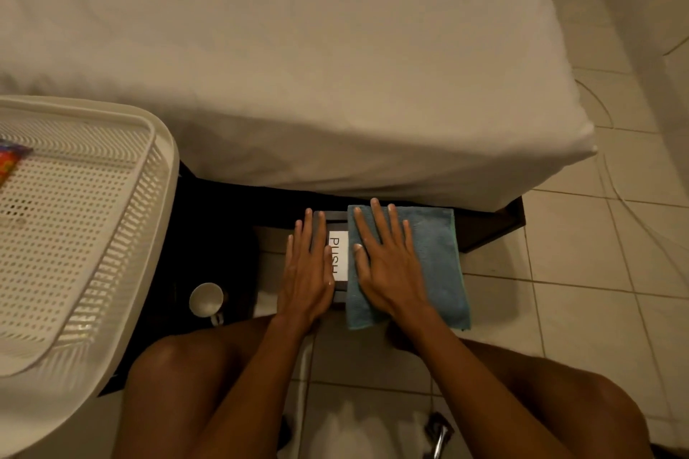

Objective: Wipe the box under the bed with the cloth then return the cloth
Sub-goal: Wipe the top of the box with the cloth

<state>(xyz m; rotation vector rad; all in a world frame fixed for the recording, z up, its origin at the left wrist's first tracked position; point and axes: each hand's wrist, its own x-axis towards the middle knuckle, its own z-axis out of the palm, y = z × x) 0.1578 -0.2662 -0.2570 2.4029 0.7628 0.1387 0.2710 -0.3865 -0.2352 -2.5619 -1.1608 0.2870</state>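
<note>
So the box (337, 257) is on the tiled floor (581, 253) right at the edge of the bed (298, 67), its far end just about under the mattress overhang. It's dark, with a white label (340, 253) on top reading PUSH. The blue cloth (432, 265) is spread flat over the right part of it and hangs past the box on the right side.

Right hand (391, 265) lies flat on the cloth, palm down, fingers spread wide, not gripping anything. Left hand (307, 272) is also flat and open, pressed on the left side of the box, fingers together.

The person is crouched, knees either side. White perforated basket (85, 220) sits off to the left, and there's a cup (206, 299) on the dark floor patch below it, I think, it's pretty dim there.
</note>
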